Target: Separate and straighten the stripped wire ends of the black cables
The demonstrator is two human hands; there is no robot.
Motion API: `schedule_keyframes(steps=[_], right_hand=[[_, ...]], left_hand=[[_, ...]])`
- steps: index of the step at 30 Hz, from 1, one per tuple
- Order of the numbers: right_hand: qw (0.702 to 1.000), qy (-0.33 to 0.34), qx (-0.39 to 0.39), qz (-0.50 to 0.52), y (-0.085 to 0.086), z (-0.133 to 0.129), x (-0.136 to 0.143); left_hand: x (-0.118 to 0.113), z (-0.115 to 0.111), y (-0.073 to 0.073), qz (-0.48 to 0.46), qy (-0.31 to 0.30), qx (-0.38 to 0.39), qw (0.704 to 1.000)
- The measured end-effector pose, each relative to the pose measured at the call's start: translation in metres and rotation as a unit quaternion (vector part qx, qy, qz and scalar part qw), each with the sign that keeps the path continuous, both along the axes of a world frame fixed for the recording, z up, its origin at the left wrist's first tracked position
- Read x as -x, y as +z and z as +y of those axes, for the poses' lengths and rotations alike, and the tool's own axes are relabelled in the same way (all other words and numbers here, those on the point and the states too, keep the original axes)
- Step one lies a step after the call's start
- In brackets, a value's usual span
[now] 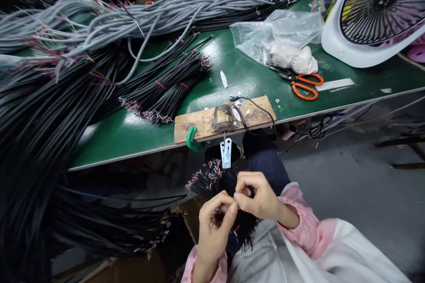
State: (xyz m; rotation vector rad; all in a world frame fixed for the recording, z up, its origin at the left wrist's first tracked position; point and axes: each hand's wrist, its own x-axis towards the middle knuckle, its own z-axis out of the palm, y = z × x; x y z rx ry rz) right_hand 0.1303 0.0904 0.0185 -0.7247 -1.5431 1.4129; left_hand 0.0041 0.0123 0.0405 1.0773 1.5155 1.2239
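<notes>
Head view: left hand (210, 236) and right hand (262, 196) partly hide black cables (245, 226).

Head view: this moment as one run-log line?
left hand + right hand: close together, anything held unclear | black cable bundle: below hands | blue clip: at front edge of green bench

The worktop (245, 82) is glossy dark green. Across its far side run pale grey cables (159, 13); on the left lie black cables (33, 141). The near bundle (203, 183) is black, tipped with red and white. The wooden board (191, 124) is tan, the clamp (191, 139) bright green, the clothes peg (226, 152) light blue. To the right, the scissors (305, 91) have orange handles, and the fan (358, 53) is white with a black grille. The sleeves (303, 208) are pink.
</notes>
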Motion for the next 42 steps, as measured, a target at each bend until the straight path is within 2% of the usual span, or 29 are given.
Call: schedule_keyframes(steps=[3,7,10,14,19,25,30,34,39,42], right_hand=[[0.999,0.025,0.011,0.026,0.000,0.000,0.001],[0.998,-0.010,-0.033,0.059,-0.003,-0.004,0.003],[0.997,-0.026,-0.046,0.051,-0.008,-0.006,0.002],[0.998,-0.038,-0.010,0.043,-0.010,-0.004,0.001],[0.996,-0.031,-0.051,0.064,-0.001,-0.001,0.004],[0.998,-0.020,-0.042,0.034,0.002,0.001,0.007],[0.998,-0.026,-0.053,-0.001,-0.004,0.003,0.005],[0.998,-0.059,-0.013,-0.001,-0.011,0.007,0.002],[0.998,0.000,0.021,0.056,-0.008,0.010,0.004],[0.998,0.010,0.020,0.054,-0.004,0.011,0.006]], left_hand=[[0.000,-0.002,-0.004,-0.020,0.020,-0.012,1.000],[-0.003,-0.003,-0.017,-0.137,0.092,-0.029,0.986],[-0.005,-0.003,-0.021,-0.178,0.105,-0.038,0.978],[-0.005,-0.004,-0.018,-0.141,0.085,-0.024,0.986],[-0.004,-0.001,-0.017,-0.144,0.099,-0.047,0.983],[-0.006,0.005,-0.019,-0.131,0.114,-0.047,0.984],[-0.004,0.011,-0.017,-0.183,0.151,-0.056,0.970],[0.001,0.017,-0.013,-0.213,0.163,-0.073,0.961],[0.000,0.016,-0.015,-0.148,0.126,-0.060,0.979],[0.000,0.014,-0.017,-0.122,0.119,-0.056,0.984]])
